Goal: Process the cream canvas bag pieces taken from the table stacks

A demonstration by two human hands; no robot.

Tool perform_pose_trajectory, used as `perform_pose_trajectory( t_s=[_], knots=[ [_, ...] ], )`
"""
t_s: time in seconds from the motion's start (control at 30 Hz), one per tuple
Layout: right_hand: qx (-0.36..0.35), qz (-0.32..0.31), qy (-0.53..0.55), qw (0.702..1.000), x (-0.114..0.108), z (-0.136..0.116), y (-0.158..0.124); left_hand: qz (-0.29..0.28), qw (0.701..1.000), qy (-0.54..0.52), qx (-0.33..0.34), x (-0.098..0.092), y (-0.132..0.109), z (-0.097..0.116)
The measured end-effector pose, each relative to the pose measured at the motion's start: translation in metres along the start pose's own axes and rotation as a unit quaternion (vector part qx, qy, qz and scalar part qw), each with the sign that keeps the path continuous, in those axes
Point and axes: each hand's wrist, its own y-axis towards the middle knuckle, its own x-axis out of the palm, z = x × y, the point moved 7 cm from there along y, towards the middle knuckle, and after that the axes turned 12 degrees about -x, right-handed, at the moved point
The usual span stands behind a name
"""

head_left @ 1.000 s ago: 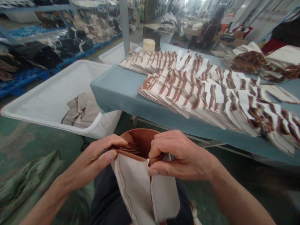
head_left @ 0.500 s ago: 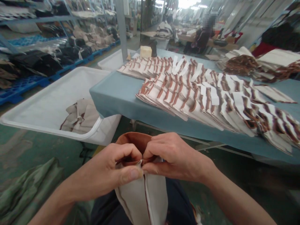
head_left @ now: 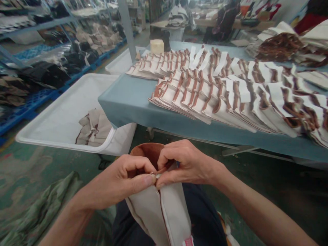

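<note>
A cream boot shaft [head_left: 175, 208] with brown lining stands upright over my lap, its top opening facing up. A seam with a dark edge runs down its front, and a small pink-and-white label [head_left: 189, 241] shows low down. My left hand [head_left: 128, 179] pinches the top edge just left of the seam, thumb outside and fingers curled over the rim. Close beside it, my right hand [head_left: 188, 164] pinches the rim on the right of the seam. Between the two thumbs a small pale bit shows, too small to name.
On the blue-covered table [head_left: 128, 99] ahead lie rows of similar cream-and-brown pieces [head_left: 194, 92], with white strips on some. A white bin [head_left: 51, 133] at left holds several pieces. Green cloth [head_left: 48, 208] lies lower left. A person [head_left: 225, 20] is in the background.
The view has tilted down slightly. Both hands keep pinching the boot shaft's rim, the right fingers slightly more raised. The pink label has come into view.
</note>
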Motion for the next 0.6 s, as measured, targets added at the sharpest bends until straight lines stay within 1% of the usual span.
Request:
perform_pose_trajectory(
  t_s=[0.17, 0.23, 0.3, 0.37, 0.47, 0.53, 0.6],
  knots=[
    [0.081, -0.02, 0.106, 0.991, 0.005, 0.013, -0.004, -0.013, 0.999, 0.038, 0.019, -0.003, -0.003, 0.004],
    [0.096, -0.019, 0.126, 0.987, 0.006, 0.014, -0.005, -0.004, 0.998, 0.058, 0.03, -0.005, -0.004, 0.005],
    [0.091, -0.018, 0.128, 0.987, 0.006, 0.012, -0.004, 0.012, 0.996, 0.084, 0.037, -0.007, -0.004, 0.005],
    [0.071, -0.023, 0.084, 0.994, 0.006, 0.008, -0.004, 0.048, 0.991, 0.116, 0.033, -0.008, -0.004, 0.004],
    [0.026, -0.027, -0.039, 0.999, 0.005, -0.002, -0.002, 0.119, 0.978, 0.168, 0.034, -0.009, -0.006, 0.006],
    [0.011, -0.022, -0.103, 0.994, 0.006, -0.007, -0.001, 0.16, 0.964, 0.203, 0.062, -0.007, -0.009, 0.013],
    [0.009, -0.017, -0.143, 0.99, 0.007, -0.011, 0.0, 0.196, 0.945, 0.243, 0.099, -0.004, -0.012, 0.022]
  ],
)
